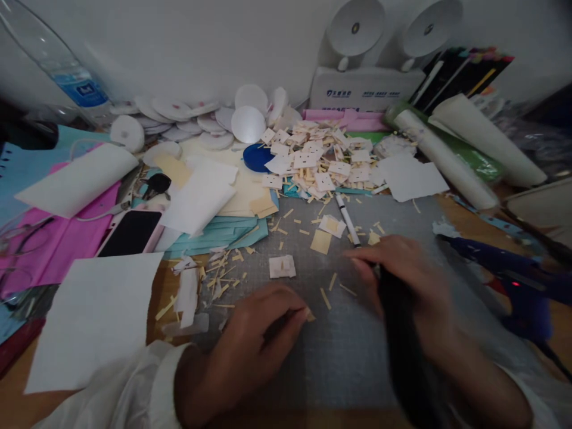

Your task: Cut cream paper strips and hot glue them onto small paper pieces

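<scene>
Low in the middle of the head view, my left hand (263, 333) is closed in a pinch on a small yellow paper piece (311, 316). My right hand (415, 292) is smeared by motion above the grey cutting mat (344, 357); its fingertips are near the lower end of a white pen (347, 217). A long dark blurred shape (397, 333) crosses in front of that hand, and I cannot make out what it is or whether it is held. Beyond my left hand lies a small white card (282, 267) with a thin strip on it. Yellow paper (320, 242) rests near the pen.
Small white cards (308, 158) with dark marks are heaped at the back. White discs (179, 113) line the wall. A purple glue gun (513, 280) lies right. Left are a phone (131, 232), teal sheets (218, 235) and white paper (96, 316). Yellow strips (221, 280) are scattered about.
</scene>
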`<state>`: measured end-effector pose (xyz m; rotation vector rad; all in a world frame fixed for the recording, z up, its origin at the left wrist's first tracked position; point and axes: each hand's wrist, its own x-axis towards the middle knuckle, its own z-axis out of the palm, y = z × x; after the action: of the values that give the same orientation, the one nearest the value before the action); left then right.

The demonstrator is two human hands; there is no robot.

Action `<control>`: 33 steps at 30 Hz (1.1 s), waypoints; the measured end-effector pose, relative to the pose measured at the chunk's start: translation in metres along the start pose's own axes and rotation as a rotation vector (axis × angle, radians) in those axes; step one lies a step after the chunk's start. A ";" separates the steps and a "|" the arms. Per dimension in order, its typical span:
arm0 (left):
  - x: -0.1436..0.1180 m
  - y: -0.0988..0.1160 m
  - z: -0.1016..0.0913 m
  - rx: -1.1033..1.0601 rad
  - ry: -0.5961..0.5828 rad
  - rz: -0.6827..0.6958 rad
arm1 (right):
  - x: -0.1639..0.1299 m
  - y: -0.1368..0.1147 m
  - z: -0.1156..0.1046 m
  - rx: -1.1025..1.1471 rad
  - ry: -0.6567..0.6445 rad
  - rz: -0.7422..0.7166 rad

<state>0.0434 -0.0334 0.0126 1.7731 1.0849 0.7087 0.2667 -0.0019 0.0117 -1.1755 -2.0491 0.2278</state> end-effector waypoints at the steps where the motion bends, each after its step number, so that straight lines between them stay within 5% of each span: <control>1: 0.000 -0.001 0.001 0.028 -0.006 0.018 | 0.000 -0.001 -0.001 0.024 0.061 0.039; 5: 0.001 -0.005 0.003 0.148 -0.035 0.053 | -0.001 -0.002 -0.004 0.056 0.113 0.156; 19: 0.004 -0.008 0.006 0.200 -0.063 0.046 | 0.002 -0.005 -0.002 0.053 0.102 0.039; 25: 0.004 -0.011 0.007 0.305 -0.089 0.030 | 0.001 0.000 -0.004 0.113 0.121 0.093; 30: 0.001 -0.011 0.007 0.294 -0.039 0.025 | 0.004 -0.001 -0.011 0.133 0.226 0.251; 33: -0.003 -0.009 0.007 0.308 0.002 0.128 | 0.005 0.000 -0.015 0.209 0.286 0.223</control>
<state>0.0446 -0.0369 0.0010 2.1192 1.1367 0.6454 0.2760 -0.0012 0.0248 -1.2275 -1.6070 0.3517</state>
